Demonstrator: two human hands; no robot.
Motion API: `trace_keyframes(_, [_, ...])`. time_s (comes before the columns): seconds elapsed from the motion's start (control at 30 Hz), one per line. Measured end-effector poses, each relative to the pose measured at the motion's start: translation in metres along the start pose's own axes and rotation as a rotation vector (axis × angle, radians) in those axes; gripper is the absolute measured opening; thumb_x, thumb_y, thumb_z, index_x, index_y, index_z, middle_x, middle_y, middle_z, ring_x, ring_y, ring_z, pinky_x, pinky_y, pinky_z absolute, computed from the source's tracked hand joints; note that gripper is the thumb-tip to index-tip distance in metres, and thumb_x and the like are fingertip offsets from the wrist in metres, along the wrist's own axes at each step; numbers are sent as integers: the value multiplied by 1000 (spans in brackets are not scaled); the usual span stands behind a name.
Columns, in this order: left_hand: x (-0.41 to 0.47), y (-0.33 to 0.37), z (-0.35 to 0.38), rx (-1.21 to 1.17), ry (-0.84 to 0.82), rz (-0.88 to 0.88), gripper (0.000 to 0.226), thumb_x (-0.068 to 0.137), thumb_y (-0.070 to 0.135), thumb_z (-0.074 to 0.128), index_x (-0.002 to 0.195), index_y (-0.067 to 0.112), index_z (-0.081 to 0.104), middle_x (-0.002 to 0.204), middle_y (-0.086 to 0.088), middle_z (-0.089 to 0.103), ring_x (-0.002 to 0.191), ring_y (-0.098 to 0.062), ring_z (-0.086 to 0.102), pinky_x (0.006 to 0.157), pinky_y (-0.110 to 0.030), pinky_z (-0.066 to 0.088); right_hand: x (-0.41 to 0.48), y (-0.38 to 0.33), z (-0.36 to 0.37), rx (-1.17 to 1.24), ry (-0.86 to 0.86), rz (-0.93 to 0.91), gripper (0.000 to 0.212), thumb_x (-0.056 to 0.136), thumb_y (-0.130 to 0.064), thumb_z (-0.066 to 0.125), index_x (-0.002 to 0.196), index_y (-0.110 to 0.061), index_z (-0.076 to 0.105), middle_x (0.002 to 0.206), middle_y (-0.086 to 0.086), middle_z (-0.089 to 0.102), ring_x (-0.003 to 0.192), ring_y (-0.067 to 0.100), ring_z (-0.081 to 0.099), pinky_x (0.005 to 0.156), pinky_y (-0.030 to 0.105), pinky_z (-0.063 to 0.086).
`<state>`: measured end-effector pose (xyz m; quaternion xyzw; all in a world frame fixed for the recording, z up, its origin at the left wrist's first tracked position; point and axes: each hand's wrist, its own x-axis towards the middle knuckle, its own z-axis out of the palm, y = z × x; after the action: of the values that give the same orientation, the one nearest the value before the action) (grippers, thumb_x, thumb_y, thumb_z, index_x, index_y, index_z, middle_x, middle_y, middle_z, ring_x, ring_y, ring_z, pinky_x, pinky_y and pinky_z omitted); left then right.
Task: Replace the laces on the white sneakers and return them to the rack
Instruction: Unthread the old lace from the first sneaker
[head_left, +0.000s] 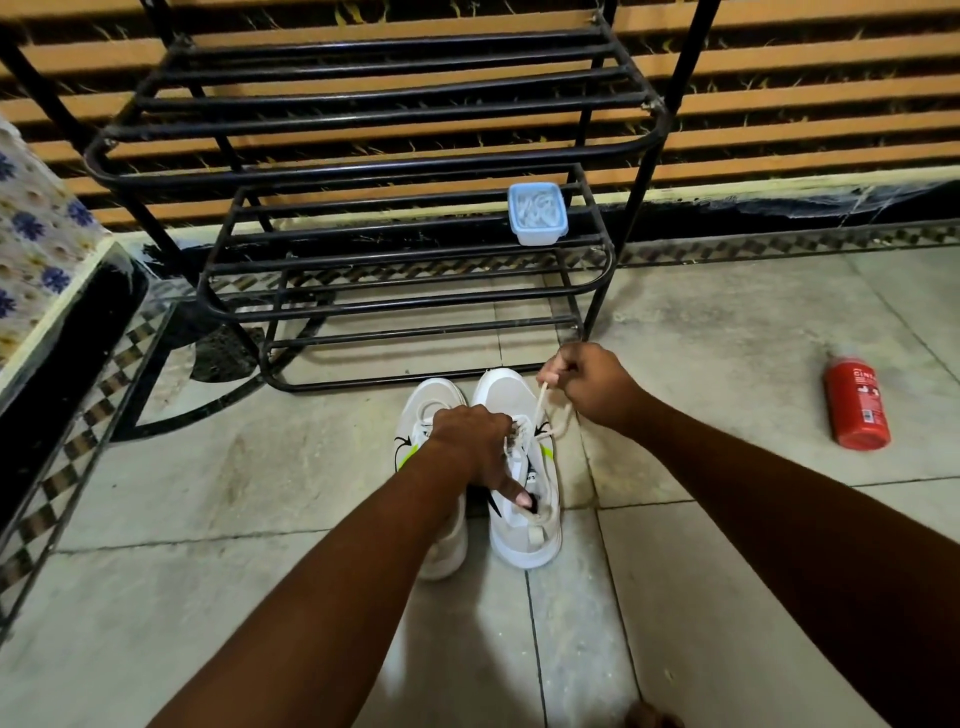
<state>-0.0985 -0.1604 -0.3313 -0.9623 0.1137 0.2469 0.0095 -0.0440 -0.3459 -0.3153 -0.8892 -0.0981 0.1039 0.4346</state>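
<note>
The pair of white mesh sneakers with black and neon-yellow side marks stands side by side on the grey tiled floor (208, 493), toes pointing far toward the rack and just short of its lowest bar. On the right sneaker (504, 392) a cream flat lace (540, 406) runs up from the eyelets. The right hand (587, 384) pinches that lace between curled fingers and thumb, raised just to the far right of the toe, and a loose loop of lace hangs below it. The left hand (475, 447) lies on top of the same shoe's laced middle with its back up. One digit is stretched toward the near side and touches the collar opening, but I cannot tell whether the hidden fingers grip anything. The left forearm crosses the left sneaker (434, 397) and hides most of it. Beyond the shoes stands the black tubular metal shoe rack (415, 161). A small clear plastic box with a pale blue rim (537, 213), holding white laces, sits at the right end of one lower shelf. Well to the right, a red cylindrical canister (857, 405) lies on the floor. At the far left edge is a cloth printed with blue flowers (31, 234).
</note>
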Motion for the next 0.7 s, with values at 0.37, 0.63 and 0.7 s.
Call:
trace_keyframes(0.37, [2,3,-16,3,-23,1,104,43,90,78,121,24,59,114,-3,66,111,-27,63,87,-39,46,-12,-39,-32,43,-395,-46,17,98,-3,55,84,6,61,82,21,72,69,18,64,66,27,50])
trace_keyframes(0.63, [-1,2,-18,-6,-55,2,88,43,91,77,97,27,50,90,6,55,100,-26,64,80,-38,42,-22,-9,-33,789,-235,169,32,104,-2,41,77,-18,49,66,5,48,55,13,47,51,21,31])
trace_keyframes(0.7, [0,0,-17,-12,-44,7,85,43,91,77,93,27,54,85,7,57,92,-24,62,77,-36,41,-33,7,-21,848,-165,262,35,101,-1,37,73,-21,44,62,1,38,50,11,34,49,16,23])
